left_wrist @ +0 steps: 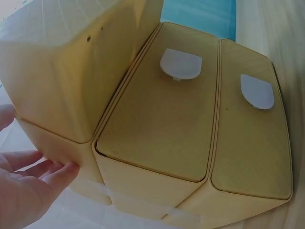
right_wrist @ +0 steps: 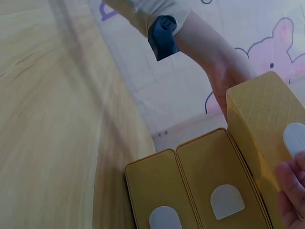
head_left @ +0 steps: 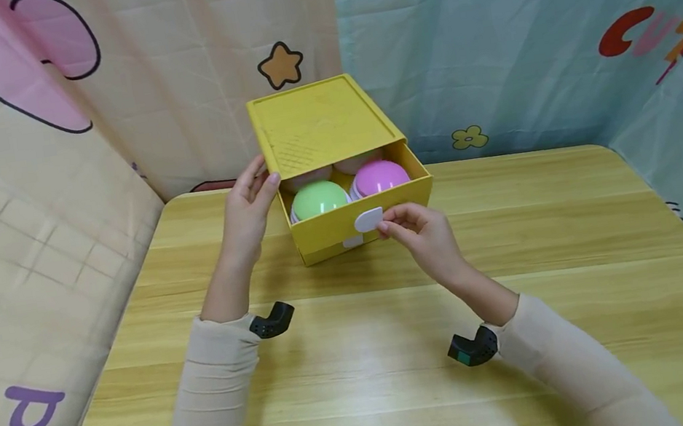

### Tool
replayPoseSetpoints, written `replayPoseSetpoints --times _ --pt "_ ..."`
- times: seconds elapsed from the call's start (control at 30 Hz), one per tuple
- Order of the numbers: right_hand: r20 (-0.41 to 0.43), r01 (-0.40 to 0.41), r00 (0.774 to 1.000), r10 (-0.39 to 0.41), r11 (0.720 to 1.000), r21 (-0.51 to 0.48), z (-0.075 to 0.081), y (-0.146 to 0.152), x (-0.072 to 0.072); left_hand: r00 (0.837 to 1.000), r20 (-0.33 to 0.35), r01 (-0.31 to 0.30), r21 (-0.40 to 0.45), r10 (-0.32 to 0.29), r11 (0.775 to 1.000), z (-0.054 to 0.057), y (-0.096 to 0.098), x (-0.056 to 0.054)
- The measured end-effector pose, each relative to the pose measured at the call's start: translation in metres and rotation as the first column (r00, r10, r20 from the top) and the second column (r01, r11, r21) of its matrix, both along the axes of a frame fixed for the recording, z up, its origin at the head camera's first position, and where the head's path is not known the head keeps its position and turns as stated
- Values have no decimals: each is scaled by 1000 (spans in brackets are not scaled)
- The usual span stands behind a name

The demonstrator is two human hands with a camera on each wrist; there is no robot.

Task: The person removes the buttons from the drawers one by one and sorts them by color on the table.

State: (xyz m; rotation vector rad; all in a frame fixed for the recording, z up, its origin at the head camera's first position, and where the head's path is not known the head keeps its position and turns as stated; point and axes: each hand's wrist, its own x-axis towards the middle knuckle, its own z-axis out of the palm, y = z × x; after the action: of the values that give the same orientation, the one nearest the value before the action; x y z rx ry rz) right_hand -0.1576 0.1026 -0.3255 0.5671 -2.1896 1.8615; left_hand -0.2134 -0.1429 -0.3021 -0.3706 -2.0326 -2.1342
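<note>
A yellow drawer unit [head_left: 321, 124] stands near the back of the table, its top drawer [head_left: 318, 233] pulled partway out. My right hand [head_left: 426, 236] pinches the white handle [head_left: 369, 220] on that drawer's front between thumb and fingers. My left hand [head_left: 250, 208] rests against the left side of the unit, fingertips [left_wrist: 71, 171] on the case wall. In the drawer sit a glossy green ball [head_left: 319, 198] and a glossy pink ball [head_left: 381, 176], with paler round things behind, partly hidden under the unit's top. Two lower drawers, the middle drawer [left_wrist: 157, 119] and the bottom drawer [left_wrist: 252, 143], are closed.
The wooden table [head_left: 365, 371] extends in front of the unit and to both sides. Printed cloth curtains [head_left: 487, 36] hang behind it and along the sides. A black wrist camera [head_left: 271, 320] sits on the left sleeve, another wrist camera [head_left: 473, 346] on the right.
</note>
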Motion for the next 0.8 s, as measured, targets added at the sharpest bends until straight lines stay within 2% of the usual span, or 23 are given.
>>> replayPoseSetpoints --times 0.17,0.37,0.5,0.73,0.8 --pt "5 -15 1000 15 1000 5 -17 10 3 1000 0 1 6 -1 1000 0 0 -1" --pt "-10 -7 1000 7 1000 25 -24 17 19 1000 -1 -6 9 6 1000 0 0 -2" --pt "0 5 1000 -5 999 35 -24 20 29 1000 2 -6 10 6 1000 -1 0 -2" --pt "-22 22 1000 -20 998 55 -6 18 53 1000 2 -11 8 11 1000 0 1 0" --pt "-34 23 999 -21 998 59 -5 18 56 1000 3 -13 8 13 1000 0 2 1"
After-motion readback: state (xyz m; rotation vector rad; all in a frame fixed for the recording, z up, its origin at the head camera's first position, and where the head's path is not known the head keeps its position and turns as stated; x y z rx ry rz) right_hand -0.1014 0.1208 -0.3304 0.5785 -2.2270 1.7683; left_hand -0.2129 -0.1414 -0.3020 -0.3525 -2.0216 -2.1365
